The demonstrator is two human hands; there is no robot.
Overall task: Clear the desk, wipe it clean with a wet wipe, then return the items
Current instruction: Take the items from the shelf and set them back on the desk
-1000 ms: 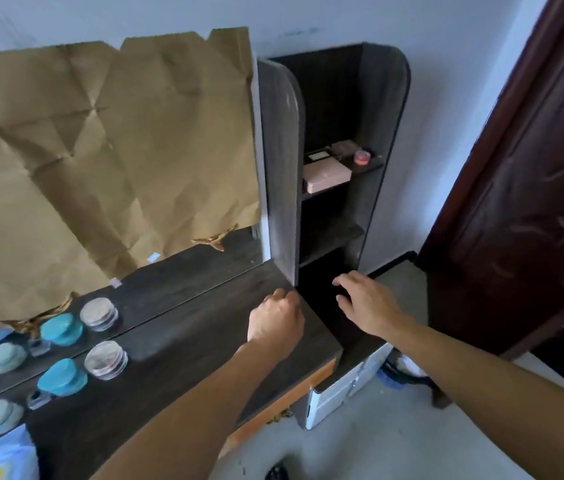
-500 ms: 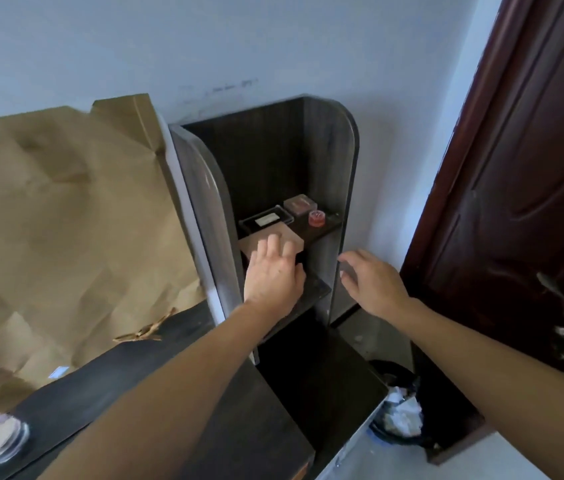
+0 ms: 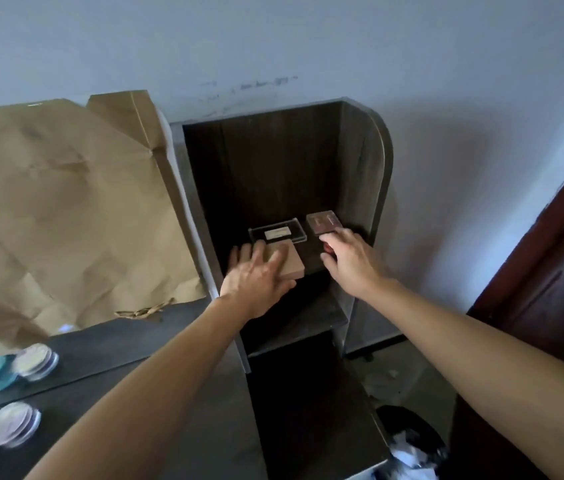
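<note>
A: What stands at the far left of the bench [image 3: 176, 386]?
B: Round lidded jars [image 3: 14, 424], blurred, in front of brown paper [image 3: 66, 209].
A: And on the shelf [image 3: 311, 252]?
B: The left hand [image 3: 256, 275] lays straight fingers [image 3: 260, 252] flat on a tan box [image 3: 292, 263]. Beyond it are a clear case [image 3: 279, 232] and a reddish compact [image 3: 324, 221]. The right hand [image 3: 351, 263] bends its fingers over a small red pot [image 3: 326, 247], but whether it grips it is unclear.

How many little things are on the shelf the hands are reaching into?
4. A tan box under the left hand, a clear case behind it, a dark red box at back right, and a small red thing mostly hidden under the right hand.
</note>
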